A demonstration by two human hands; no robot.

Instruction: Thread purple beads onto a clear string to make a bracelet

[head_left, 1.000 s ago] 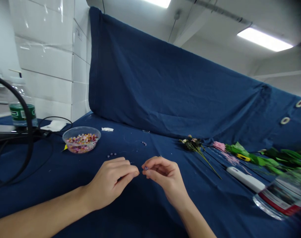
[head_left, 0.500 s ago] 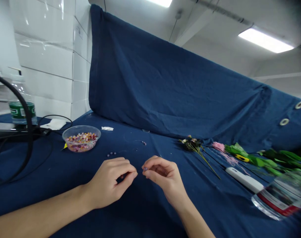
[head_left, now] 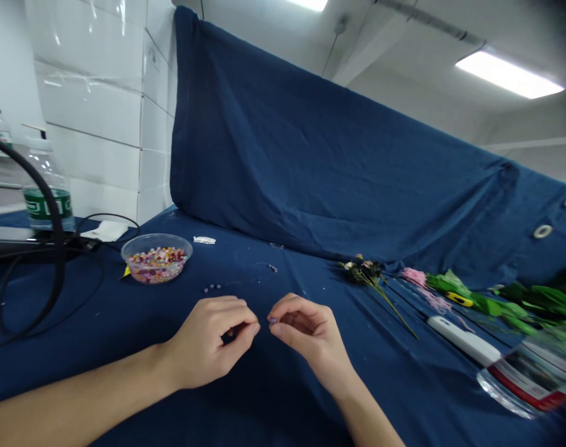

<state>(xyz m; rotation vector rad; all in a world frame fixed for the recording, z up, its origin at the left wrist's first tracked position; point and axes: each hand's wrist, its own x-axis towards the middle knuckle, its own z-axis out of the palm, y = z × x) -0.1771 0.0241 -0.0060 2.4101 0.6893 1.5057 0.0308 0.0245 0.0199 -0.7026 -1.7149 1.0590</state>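
Observation:
My left hand (head_left: 220,340) is closed in a pinch, thumb against forefinger; whatever lies between the tips is too fine to make out. Just to its right, my right hand (head_left: 308,329) pinches a small purple bead (head_left: 273,320) between thumb and forefinger. The two sets of fingertips almost meet above the blue cloth. Beyond the left hand lie several loose purple beads (head_left: 212,287). A short strand of purple beads (head_left: 272,267) rests farther back, with a thin clear thread by it.
A clear bowl of mixed beads (head_left: 156,257) stands at the left, near black cables (head_left: 54,230) and a water bottle (head_left: 47,198). To the right are artificial flowers (head_left: 364,273), pink yarn (head_left: 415,277), a yellow cutter (head_left: 460,299), a white bar (head_left: 464,339) and a clear jar (head_left: 534,372).
The view has shifted slightly, so most things sit a little farther right. Both hands keep nearly the same pinched pose, with the bead still in the right fingertips.

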